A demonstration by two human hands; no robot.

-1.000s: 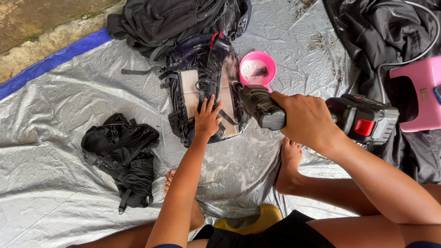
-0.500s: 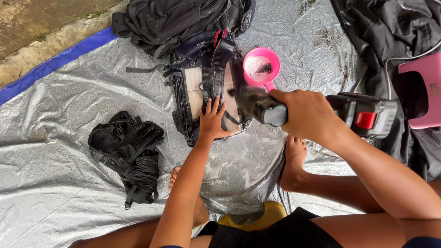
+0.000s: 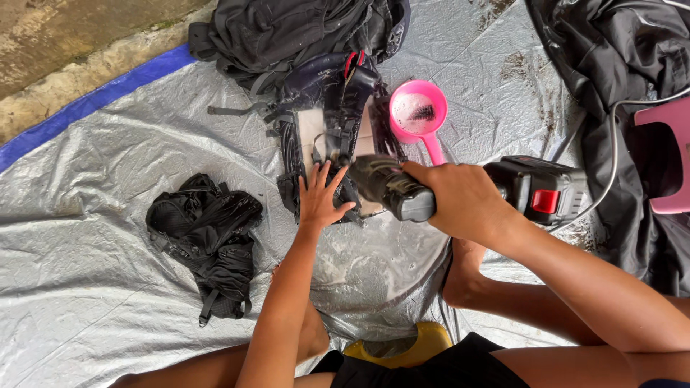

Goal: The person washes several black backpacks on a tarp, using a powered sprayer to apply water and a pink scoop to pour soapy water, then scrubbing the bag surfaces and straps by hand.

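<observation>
Hands (image 3: 320, 201) unmoved on backpack (image 3: 338, 129)

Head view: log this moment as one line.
left hand: flat on dark backpack | right hand: grips power tool over backpack | pink scoop: beside backpack | surface: wet grey tarp

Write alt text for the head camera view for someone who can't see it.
A seated person's right hand grips a battery-powered tool over a wet dark backpack, which the left hand presses flat on a silver tarp. A pink scoop lies just beyond, and a black bundle lies to the left.
</observation>
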